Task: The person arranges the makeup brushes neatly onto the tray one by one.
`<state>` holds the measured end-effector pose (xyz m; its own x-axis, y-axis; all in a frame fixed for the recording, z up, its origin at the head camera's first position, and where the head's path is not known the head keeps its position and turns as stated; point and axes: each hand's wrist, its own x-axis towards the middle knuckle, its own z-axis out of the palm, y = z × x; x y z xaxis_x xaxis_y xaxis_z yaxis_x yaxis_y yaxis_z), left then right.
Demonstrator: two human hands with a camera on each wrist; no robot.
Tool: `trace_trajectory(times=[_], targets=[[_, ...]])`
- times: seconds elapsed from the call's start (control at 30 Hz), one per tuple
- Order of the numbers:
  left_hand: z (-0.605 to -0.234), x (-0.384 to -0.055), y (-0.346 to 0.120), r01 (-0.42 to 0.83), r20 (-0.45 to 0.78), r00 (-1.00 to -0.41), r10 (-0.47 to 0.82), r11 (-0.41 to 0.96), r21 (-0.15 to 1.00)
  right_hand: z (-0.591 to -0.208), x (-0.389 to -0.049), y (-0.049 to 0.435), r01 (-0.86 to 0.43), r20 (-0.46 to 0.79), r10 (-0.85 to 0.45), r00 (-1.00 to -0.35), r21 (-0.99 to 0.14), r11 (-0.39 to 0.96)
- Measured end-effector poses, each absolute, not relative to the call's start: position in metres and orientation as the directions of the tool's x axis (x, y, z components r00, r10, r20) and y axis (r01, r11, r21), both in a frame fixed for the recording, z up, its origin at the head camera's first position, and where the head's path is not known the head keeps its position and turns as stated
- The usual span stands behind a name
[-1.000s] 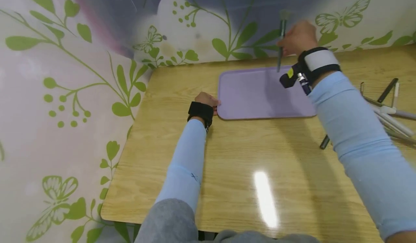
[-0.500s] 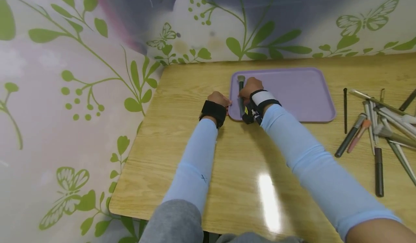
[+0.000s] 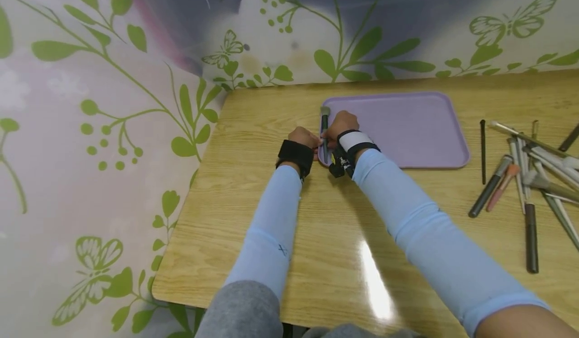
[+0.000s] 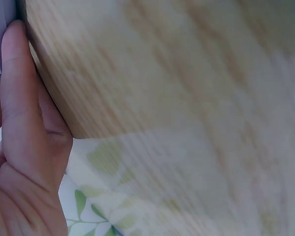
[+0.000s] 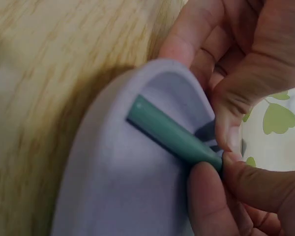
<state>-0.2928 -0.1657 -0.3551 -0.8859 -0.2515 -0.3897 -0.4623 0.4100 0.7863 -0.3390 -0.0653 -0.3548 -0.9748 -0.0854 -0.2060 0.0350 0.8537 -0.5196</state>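
A makeup brush [image 3: 324, 118] with a dark green handle lies along the left end of the lilac tray [image 3: 409, 129], bristles toward the wall. My right hand [image 3: 342, 125] pinches its handle [image 5: 164, 130] between thumb and finger, low over the tray floor, as the right wrist view shows. At the tray's left edge, my left hand [image 3: 304, 138] grips the rim, thumb over the top and fingers outside. The two hands' thumbs come close together there. In the left wrist view only part of the left hand [image 4: 27, 123] and a tray corner [image 4: 0, 22] show.
To the right of the tray lies a loose pile of makeup brushes [image 3: 536, 170], some crossing each other. A thin black brush [image 3: 482, 152] is nearest the tray. The patterned wall [image 3: 271, 36] borders the wooden table [image 3: 244, 177] behind and at left.
My right hand has brought the brush from above the tray's far right part down to its left end, then shifted it against the left rim. The left hand stays at the rim.
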Motion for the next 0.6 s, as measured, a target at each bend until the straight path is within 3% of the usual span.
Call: trace_trajectory(times=[0.27, 0.47, 0.57, 0.6], targets=[[-0.347, -0.285, -0.165, -0.472, -0.422, -0.882, -0.212, 0.377, 0.797, -0.372, -0.353, -0.069, 0.051, -0.227, -0.085, -0.97, -0.532, 0.845], [-0.335, -0.279, -0.185, -0.487, -0.406, -0.874, -0.268, 0.479, 0.731, -0.411, -0.39, -0.091, -0.078, -0.157, -0.212, -0.965, -0.598, 0.798], [-0.331, -0.277, -0.197, -0.507, -0.426, -0.862, -0.275, 0.444, 0.739, -0.404, -0.385, -0.095, -0.157, -0.11, -0.285, -0.952, -0.625, 0.765], [-0.33, -0.276, -0.201, -0.51, -0.432, -0.86, -0.272, 0.425, 0.748, -0.385, -0.371, -0.091, -0.163, -0.121, -0.316, -0.941, -0.657, 0.736]])
